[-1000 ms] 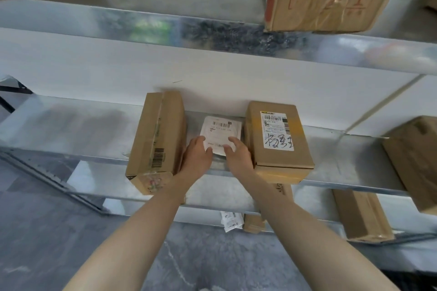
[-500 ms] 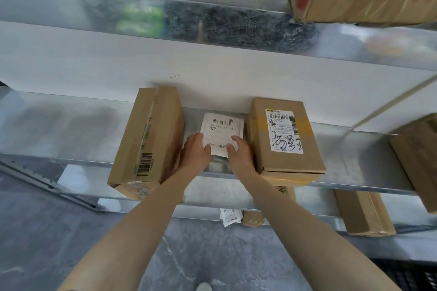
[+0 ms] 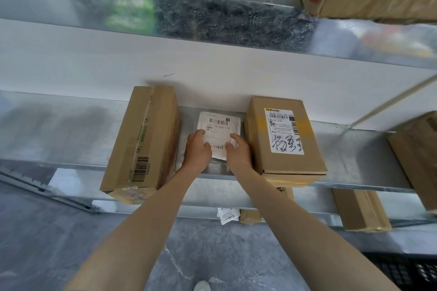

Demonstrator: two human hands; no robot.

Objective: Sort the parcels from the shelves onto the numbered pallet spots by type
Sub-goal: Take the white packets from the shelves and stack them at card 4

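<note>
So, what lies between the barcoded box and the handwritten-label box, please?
A flat labelled mailer, with the left hand and right hand on it, in the head view.

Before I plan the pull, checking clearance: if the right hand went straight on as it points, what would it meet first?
Probably the white wall behind the flat parcel that the right hand holds; depth is unclear.

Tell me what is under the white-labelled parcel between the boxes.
Only the metal shelf shows around the flat parcel; beneath it is hidden. The left hand and right hand cover its near part.
</note>
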